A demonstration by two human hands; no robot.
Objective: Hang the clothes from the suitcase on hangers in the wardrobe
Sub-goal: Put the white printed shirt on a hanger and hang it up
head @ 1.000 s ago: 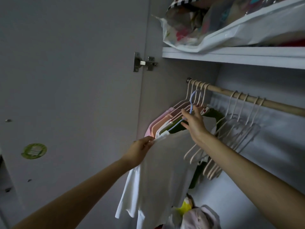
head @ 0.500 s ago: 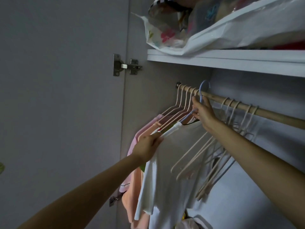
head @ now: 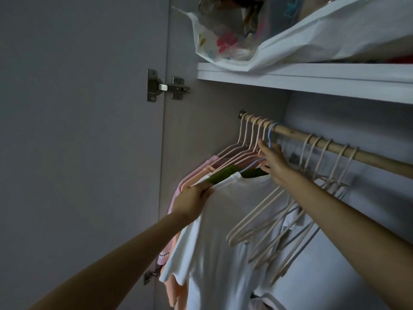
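Single head view, worn on my head. It looks forward and upward into the open wardrobe, close enough that my forearms enter from the bottom edge. The rail (head: 335, 143) runs from centre down to the right edge; the shelf (head: 290, 79) is seen from beneath. The open door (head: 78, 153) fills the left half. Wide-angle optics; no second view.

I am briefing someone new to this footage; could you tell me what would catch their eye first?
Two hands meet at a white T-shirt in the middle: the left hand grips its shoulder, the right hand holds its blue hanger, hooked on the wooden rail. Above, a bulging white bag fills the shelf.
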